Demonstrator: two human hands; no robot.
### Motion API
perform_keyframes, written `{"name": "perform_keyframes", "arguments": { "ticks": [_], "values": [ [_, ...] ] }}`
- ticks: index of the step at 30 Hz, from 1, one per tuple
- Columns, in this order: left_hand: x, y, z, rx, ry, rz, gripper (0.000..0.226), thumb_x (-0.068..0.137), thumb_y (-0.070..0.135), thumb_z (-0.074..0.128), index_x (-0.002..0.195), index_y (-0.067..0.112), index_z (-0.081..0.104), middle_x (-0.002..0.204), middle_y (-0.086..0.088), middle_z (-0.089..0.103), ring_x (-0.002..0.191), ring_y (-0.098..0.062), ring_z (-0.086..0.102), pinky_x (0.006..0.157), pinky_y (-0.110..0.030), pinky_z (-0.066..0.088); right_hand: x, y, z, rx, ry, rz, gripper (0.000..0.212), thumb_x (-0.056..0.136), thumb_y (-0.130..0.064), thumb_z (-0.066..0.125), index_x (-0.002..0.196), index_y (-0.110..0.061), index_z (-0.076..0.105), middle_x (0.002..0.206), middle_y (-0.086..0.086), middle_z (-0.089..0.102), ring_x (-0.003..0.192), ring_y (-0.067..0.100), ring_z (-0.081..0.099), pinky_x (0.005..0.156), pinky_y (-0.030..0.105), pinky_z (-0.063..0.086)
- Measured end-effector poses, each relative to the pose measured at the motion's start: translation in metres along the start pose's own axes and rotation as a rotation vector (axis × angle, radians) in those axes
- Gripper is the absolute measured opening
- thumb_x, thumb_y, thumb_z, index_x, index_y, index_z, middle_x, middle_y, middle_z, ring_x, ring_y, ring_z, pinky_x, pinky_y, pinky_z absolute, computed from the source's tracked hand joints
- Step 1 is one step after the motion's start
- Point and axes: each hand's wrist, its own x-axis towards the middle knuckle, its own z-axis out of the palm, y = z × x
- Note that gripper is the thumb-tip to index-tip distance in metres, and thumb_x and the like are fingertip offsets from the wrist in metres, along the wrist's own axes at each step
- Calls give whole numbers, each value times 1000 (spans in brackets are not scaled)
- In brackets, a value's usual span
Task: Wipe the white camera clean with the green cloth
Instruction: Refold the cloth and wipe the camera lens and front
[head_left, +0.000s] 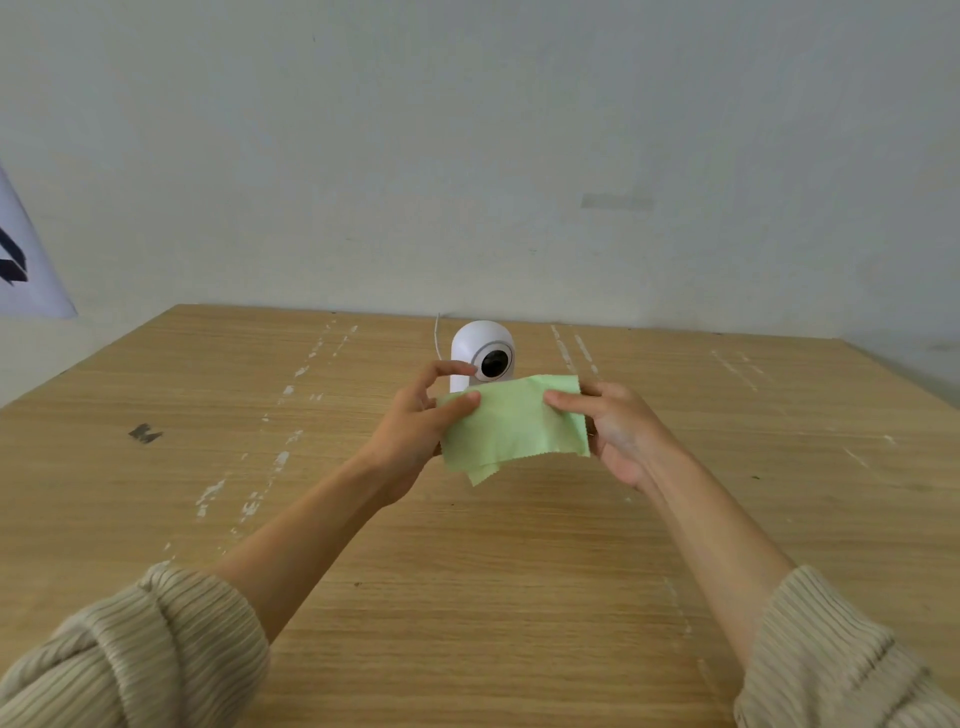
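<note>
A small white camera (475, 344) with a round black lens stands upright near the far edge of the wooden table (363, 519). In front of it a light green cloth (511, 426) is stretched out above the table, hiding the camera's base. My left hand (415, 426) pinches the cloth's left edge with its thumb, its forefinger raised by the camera's lens. My right hand (618, 431) grips the cloth's right edge.
A thin white cable (437, 335) rises behind the camera. A pale wall (467, 156) stands right behind the table. A white sheet with dark marks (26, 260) hangs at the far left. Scuffs and a dark mark (144, 432) dot the tabletop.
</note>
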Motion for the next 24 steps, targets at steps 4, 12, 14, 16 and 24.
{"name": "perform_keyframes", "arguments": {
  "ticks": [4,12,14,16,24],
  "values": [
    [0,-6,0,139,-6,49,22,88,11,64,107,21,59,101,-7,69,89,-18,65,76,-26,53,0,-2,-1,188,-58,10,10,85,-9,62,93,-7,67,75,4,74,64,14,70,54,24,57],
    [-2,-6,16,164,-64,-32,35,91,42,54,104,15,72,105,0,73,103,-14,66,90,-27,48,0,1,8,32,-158,-66,12,87,-12,60,96,-14,68,86,2,73,79,16,66,69,30,50],
    [-1,-7,15,57,-131,-72,28,90,31,60,104,10,71,103,-2,74,101,-15,68,90,-28,51,1,2,10,-90,-119,-137,9,85,-14,63,91,-16,70,82,-4,70,74,10,60,62,25,40],
    [0,-9,15,-18,-137,-74,10,88,16,64,93,10,69,91,0,74,88,-11,69,79,-23,53,2,6,11,-199,-45,-182,12,83,-14,67,94,-12,69,85,-2,65,75,10,56,63,24,39],
    [11,-7,18,-77,21,-25,6,88,11,65,94,11,64,88,-8,72,76,-16,69,67,-24,56,-2,23,20,-359,57,-521,9,82,-17,67,90,-22,66,97,-8,68,98,11,60,82,25,48]
  ]
}}
